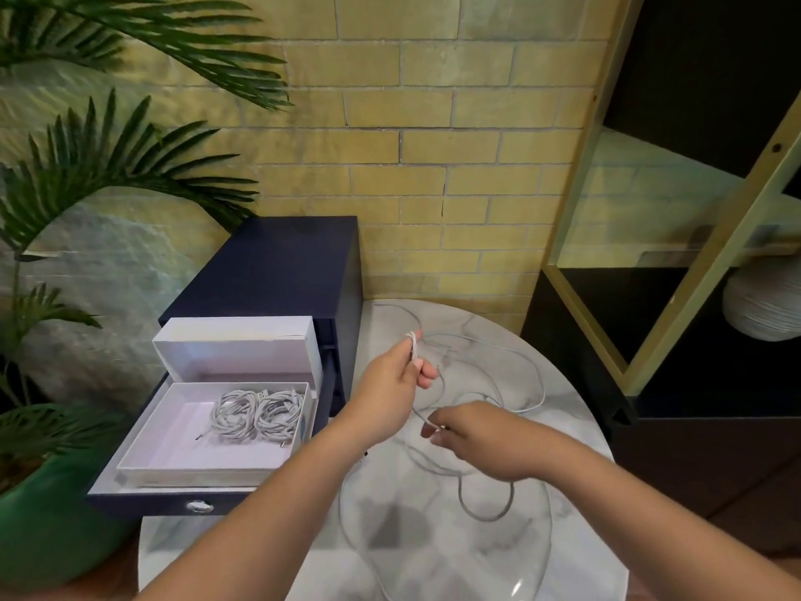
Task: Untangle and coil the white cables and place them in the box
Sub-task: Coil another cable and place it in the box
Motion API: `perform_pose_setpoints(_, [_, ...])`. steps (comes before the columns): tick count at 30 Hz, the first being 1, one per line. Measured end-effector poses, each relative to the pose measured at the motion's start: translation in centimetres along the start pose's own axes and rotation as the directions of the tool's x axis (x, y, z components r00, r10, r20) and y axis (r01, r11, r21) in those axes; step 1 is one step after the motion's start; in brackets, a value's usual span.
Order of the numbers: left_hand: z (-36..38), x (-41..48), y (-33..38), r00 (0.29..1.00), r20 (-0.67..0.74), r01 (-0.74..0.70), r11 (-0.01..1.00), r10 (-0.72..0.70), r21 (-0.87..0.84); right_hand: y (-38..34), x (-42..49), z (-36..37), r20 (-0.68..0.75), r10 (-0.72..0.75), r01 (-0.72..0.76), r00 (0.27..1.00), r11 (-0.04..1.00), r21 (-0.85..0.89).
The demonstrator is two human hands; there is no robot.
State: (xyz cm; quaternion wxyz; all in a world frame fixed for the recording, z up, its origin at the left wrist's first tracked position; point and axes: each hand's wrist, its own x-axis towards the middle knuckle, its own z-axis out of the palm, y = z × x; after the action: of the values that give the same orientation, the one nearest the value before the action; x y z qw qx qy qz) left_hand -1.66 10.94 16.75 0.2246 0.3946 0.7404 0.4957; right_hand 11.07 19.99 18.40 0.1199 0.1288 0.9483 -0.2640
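Hands are both closed on the same thin white cable (490, 375): the left hand (392, 386) is raised, with a few short turns of the cable pinched between thumb and fingers, while the right hand (472, 435) is held lower and nearer, its fingertips nipped on the cable close to what appears to be a plug end, though that detail is too small to be sure of. Between and beyond the hands the rest of the cable is spread in loose, overlapping loops across the round grey-veined marble surface (576, 431), some loops trailing toward the near edge. To the left, an open white cardboard box (182, 453) is seated in the pulled-out drawer of a dark navy cabinet (281, 262), with its lid standing up behind; two coiled white cables (255, 412) are already laid side by side in its far right corner. The loose cable is judged to be light, limp and fairly smooth, so it is likely to slide and spring open unless the started coil is kept pinched; hold is best taken near the plug end and fed through the fingers, so that crossings are drawn out rather than tightened.
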Motion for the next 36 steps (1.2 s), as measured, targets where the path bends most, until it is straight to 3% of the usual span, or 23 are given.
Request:
perform_pose_setpoints(5, [-0.2, -0.5, -1.1, 0.994, 0.108, -0.045, 0.956, 0.014, 0.291, 0.8, 0.0, -2.2, -0.093, 0.011, -0.021, 0.996, 0.994, -0.108])
perform_pose_setpoints(9, [-0.3, -1.3, 0.0, 0.981, 0.194, -0.032, 0.962, -0.022, 0.27, 1.2, 0.1, -3.7, -0.225, -0.059, 0.019, 0.973, 0.984, -0.178])
perform_pose_setpoints(15, [-0.4, -1.9, 1.0, 0.969, 0.236, -0.149, 0.929, 0.069, 0.339, 2.0, 0.7, -4.7, -0.317, -0.141, 0.081, 0.938, 0.977, -0.195])
perform_pose_setpoints(19, [-0.4, -2.2, 1.0, 0.98, 0.177, -0.132, 0.968, 0.094, 0.215, 1.8, 0.7, -4.9, -0.387, -0.182, 0.121, 0.904, 0.977, -0.178])
perform_pose_setpoints(23, [-0.5, -2.5, 1.0, 0.995, 0.103, -0.008, 1.0, 0.011, -0.026, 2.5, 0.9, -6.0, -0.549, -0.219, 0.167, 0.806, 0.975, -0.144])
perform_pose_setpoints(27, [-0.9, -2.4, 1.8, 0.994, 0.108, 0.028, 0.991, -0.014, -0.131, 4.2, 1.0, -7.0, -0.631, -0.174, 0.065, 0.756, 0.979, -0.193])
perform_pose_setpoints(32, [-0.5, -1.7, 3.6, 0.988, 0.147, 0.033, 0.887, 0.039, -0.46, 3.7, 2.3, -5.0, -0.625, -0.125, 0.018, 0.771, 0.984, -0.175])
perform_pose_setpoints(36, [-0.2, -1.1, 4.7, 0.996, 0.086, 0.031, 0.75, 0.035, -0.66, 1.8, 2.6, -2.2, -0.447, 0.043, 0.081, 0.894, 0.963, 0.256])
